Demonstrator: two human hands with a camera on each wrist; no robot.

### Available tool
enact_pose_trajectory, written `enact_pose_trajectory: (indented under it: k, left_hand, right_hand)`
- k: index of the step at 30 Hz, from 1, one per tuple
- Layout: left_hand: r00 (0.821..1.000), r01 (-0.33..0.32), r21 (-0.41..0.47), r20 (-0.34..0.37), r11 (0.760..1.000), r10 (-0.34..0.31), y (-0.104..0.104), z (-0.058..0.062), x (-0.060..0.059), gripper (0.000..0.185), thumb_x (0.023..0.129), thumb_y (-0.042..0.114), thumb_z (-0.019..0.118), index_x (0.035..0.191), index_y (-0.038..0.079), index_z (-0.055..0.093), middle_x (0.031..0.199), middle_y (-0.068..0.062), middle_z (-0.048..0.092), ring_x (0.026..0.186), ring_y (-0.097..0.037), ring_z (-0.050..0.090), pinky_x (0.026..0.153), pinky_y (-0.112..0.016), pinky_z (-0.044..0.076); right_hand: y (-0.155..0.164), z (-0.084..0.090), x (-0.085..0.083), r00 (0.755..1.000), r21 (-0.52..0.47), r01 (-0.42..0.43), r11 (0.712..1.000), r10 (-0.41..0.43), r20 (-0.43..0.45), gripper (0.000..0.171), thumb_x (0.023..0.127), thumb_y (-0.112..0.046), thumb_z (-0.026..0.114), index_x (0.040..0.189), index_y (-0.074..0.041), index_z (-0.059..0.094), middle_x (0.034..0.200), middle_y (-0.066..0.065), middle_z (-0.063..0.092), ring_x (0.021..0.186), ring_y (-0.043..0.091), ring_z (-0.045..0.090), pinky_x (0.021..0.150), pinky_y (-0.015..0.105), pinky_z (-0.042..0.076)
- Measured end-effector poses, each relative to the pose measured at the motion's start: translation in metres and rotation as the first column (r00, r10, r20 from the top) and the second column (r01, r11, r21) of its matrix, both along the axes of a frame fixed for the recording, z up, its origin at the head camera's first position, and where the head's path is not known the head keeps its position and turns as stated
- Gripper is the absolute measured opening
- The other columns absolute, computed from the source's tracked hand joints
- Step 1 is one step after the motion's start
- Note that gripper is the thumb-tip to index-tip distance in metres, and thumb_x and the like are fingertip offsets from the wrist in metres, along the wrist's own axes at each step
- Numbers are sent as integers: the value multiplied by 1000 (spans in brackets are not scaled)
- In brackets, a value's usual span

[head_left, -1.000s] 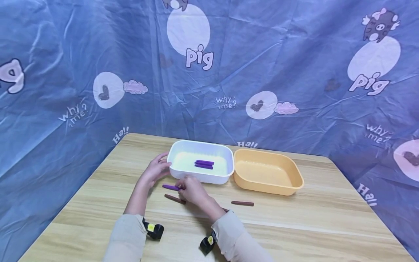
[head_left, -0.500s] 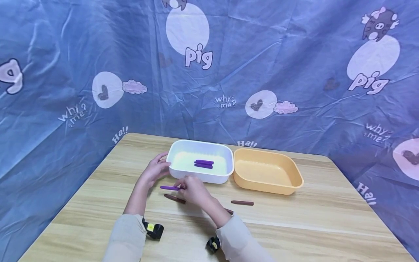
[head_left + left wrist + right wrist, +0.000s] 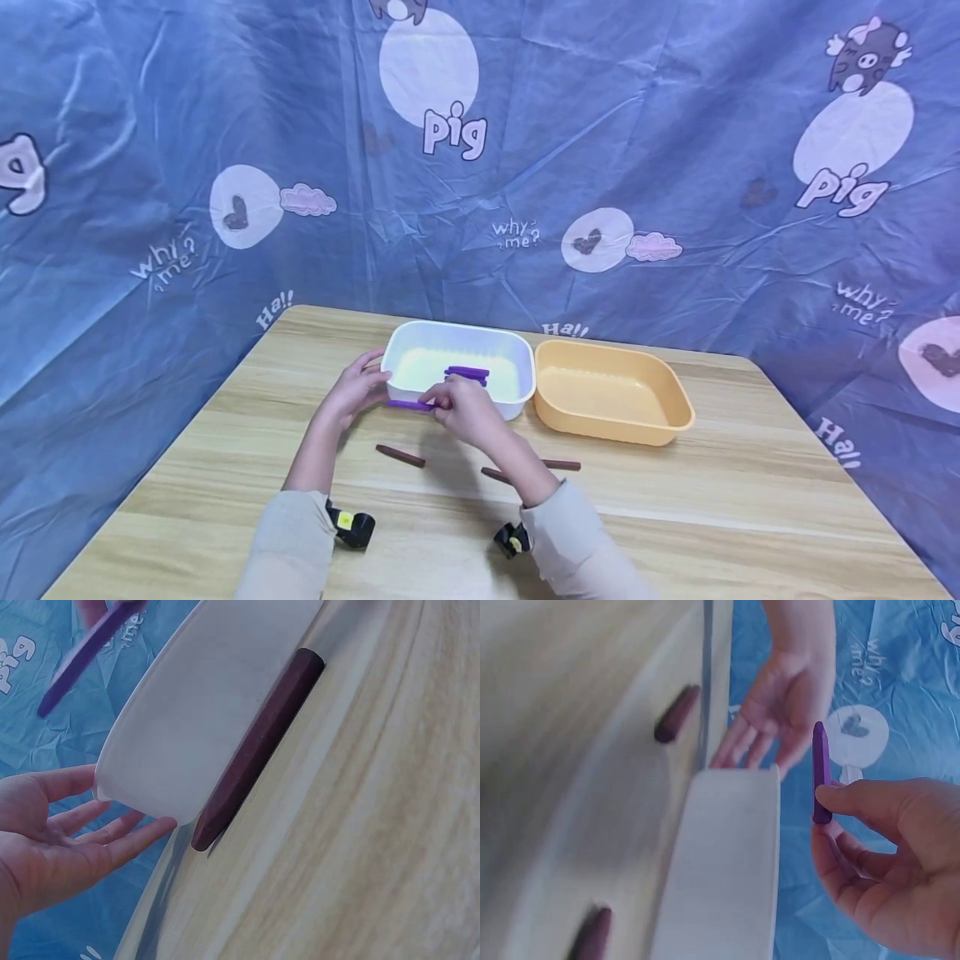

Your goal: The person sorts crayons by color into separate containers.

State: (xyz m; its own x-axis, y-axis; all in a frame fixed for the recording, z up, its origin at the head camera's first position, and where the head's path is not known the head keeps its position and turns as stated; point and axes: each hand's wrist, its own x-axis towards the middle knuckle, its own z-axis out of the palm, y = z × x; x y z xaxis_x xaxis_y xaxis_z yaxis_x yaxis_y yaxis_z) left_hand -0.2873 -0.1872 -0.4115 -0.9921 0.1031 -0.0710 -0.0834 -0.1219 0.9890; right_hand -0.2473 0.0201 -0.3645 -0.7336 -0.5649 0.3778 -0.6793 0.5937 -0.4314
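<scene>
My right hand [image 3: 468, 412] pinches a purple crayon [image 3: 821, 776] between thumb and fingertips. In the head view that crayon overlaps the front wall of the white plastic bin [image 3: 420, 367]; the right wrist view has it above the rim. Inside the bin lie several purple crayons [image 3: 467, 370], partly hidden by the right hand. My left hand [image 3: 354, 392] rests against the bin's left end, its fingers spread and loosely extended, as the left wrist view also shows. A brown crayon [image 3: 259, 750] lies on the table in front of the bin.
An orange bin [image 3: 611, 429] stands against the white bin's right side. Two more brown crayons, a nearer one [image 3: 495, 475] and a farther one [image 3: 562, 465], lie by the right forearm. Behind the wooden table [image 3: 712, 500] hangs a blue printed cloth [image 3: 420, 250].
My right hand has lifted the purple crayon from near the tabletop, up and right to the white bin's front rim. The left hand stays at the bin's left end.
</scene>
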Motion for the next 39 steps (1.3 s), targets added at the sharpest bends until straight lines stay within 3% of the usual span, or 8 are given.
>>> enact_pose_trajectory:
  k: [13, 24, 39]
  left_hand:
    - [1000, -16, -7, 8, 1000, 16, -1, 2, -1, 59, 92, -2, 46, 144, 0, 18, 138, -31, 29, 120, -43, 38, 96, -43, 42]
    - [1000, -13, -10, 12, 1000, 13, 0, 1, -2, 58, 93, -1, 45, 144, 0, 18, 138, -30, 29, 121, -42, 37, 95, -43, 43]
    - [1000, -20, -6, 13, 1000, 20, 0, 0, -1, 58, 92, -2, 45, 144, 0, 19, 137, -30, 31, 120, -42, 38, 95, -44, 43]
  right_hand:
    - [22, 16, -23, 996, -21, 85, 996, -85, 23, 18, 73, 5, 69, 87, -6, 74, 67, -3, 51, 62, 9, 46, 52, 19, 41]
    - [40, 9, -50, 979, 15, 198, 980, -199, 50, 20, 74, 4, 67, 87, -9, 74, 62, -6, 44, 61, 10, 42, 54, 24, 37]
    - [41, -2, -80, 962, 123, 255, 959, -265, 68, 18, 74, 2, 66, 86, -9, 74, 59, -6, 50, 56, 10, 44, 54, 25, 40]
